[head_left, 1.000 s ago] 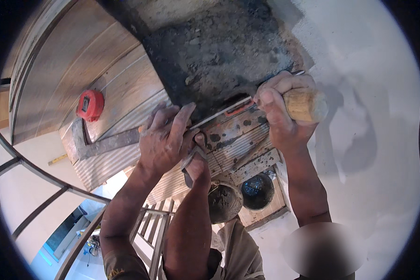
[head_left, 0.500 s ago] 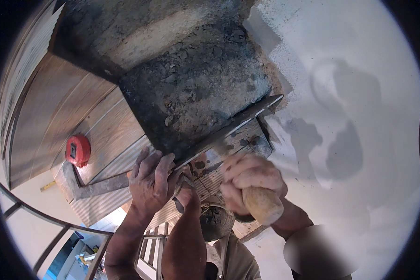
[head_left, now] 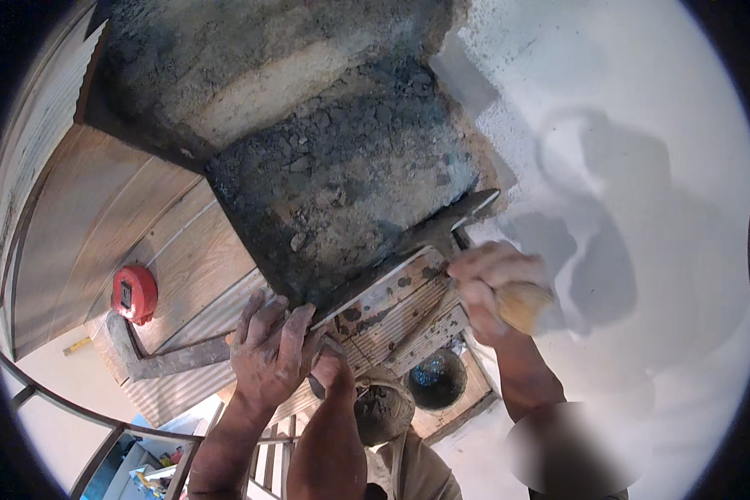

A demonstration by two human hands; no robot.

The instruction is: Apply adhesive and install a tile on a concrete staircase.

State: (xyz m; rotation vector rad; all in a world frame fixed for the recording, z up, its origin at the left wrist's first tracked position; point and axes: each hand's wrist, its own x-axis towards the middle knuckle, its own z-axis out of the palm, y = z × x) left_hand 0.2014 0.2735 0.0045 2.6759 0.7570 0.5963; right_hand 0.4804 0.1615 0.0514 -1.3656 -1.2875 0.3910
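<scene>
My left hand (head_left: 268, 358) rests at the near left corner of a stair step, fingers spread and bent over the edge of the ribbed tile. An L-shaped metal tool (head_left: 183, 357) lies beside it, one end running up to my fingers. My right hand (head_left: 496, 287), smeared by motion, is closed round a wooden handle (head_left: 525, 308); the tool's working end is hidden. Below that hand is a wood-patterned, ribbed tile (head_left: 396, 321) spotted with dark mortar. Behind it lies a bed of rough grey mortar (head_left: 342, 200). A bare limb (head_left: 329, 433) rises beside my left forearm.
A red tape measure (head_left: 133, 293) sits on wood-look tiles (head_left: 196, 242) at left. Below the step are a bucket of grey mix (head_left: 383, 414) and a dark round container (head_left: 437, 379). A white wall (head_left: 675, 350) bounds the right; a metal railing (head_left: 96, 458) curves at lower left.
My right hand has moved right and slightly up with the wooden handle, uncovering more of the ribbed tile and the dark container. My left hand stays at the corner. The view shifts slightly.
</scene>
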